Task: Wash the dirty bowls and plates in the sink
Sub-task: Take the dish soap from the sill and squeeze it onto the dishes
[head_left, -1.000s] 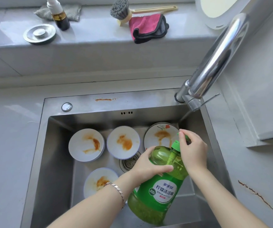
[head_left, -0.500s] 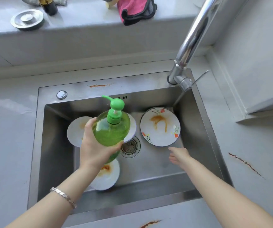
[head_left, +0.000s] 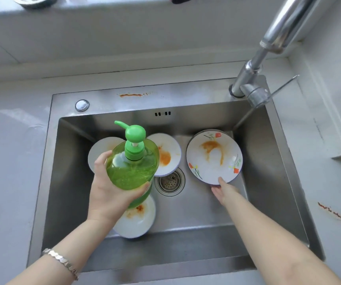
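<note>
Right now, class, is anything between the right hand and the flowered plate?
Nothing visible. The right hand reaches the near rim of the flowered plate; the soap bottle, held by the left hand, is off to the left.

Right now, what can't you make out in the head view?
All head view.
Left dish: mostly behind soap bottle and left hand.
Near dish: far part under the bottle.
Faucet: outlet cut off by top edge.
Right hand: grip on flowered plate unclear; too small.

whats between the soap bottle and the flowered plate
Head view: an orange-stained white plate and the drain lie between the soap bottle and the flowered plate.
</note>
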A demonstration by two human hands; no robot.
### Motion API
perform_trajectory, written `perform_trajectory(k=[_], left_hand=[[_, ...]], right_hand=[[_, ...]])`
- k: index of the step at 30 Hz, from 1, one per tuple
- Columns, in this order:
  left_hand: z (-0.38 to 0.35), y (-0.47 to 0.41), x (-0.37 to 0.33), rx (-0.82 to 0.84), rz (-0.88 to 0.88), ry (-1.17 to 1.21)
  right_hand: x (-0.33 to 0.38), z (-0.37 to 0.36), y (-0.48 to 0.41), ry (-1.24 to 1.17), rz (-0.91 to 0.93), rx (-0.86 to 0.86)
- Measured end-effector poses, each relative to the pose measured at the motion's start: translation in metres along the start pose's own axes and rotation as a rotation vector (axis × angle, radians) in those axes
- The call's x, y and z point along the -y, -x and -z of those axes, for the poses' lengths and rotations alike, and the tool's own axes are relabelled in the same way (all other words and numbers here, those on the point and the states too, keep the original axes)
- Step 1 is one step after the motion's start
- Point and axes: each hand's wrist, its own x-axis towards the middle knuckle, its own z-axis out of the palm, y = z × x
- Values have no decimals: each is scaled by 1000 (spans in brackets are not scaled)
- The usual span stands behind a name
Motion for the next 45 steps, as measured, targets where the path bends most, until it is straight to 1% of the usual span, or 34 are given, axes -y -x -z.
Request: perform_trajectory(k=[5,8,10,13,16,21,26,28,36,41,43,45], left_hand=[[-3,-3,4,7,-11,14],[-1,-2,6,-10,-8,8],[1,-1,5,-13,-6,9],[6,3,7,-26,-1,14],[12,5,10,-55,9,18],[20,8,10,-80,5,30],[26,10,12,-96,-3,39],[28,11,12,-100,-7,36],[35,13,13,-129,-22,37],[38,12,8,-115,-52,27],[40,11,3,-82,-75,32],[43,11,-7,-34,-79,56]], right_hand=[[9,6,-2,97,57,-31],[20,20,9,139,116,-84],[30,34,17,273,196,-108],[53,53,32,555,306,-40],[67,64,44,790,326,75],[54,65,37,1060,331,115],[26,43,30,1152,333,165],[15,32,24,1155,334,189],[-14,6,6,1162,298,195],[-21,7,2,1323,350,172],[-20,7,13,1427,344,186],[-8,5,37,1532,398,213]])
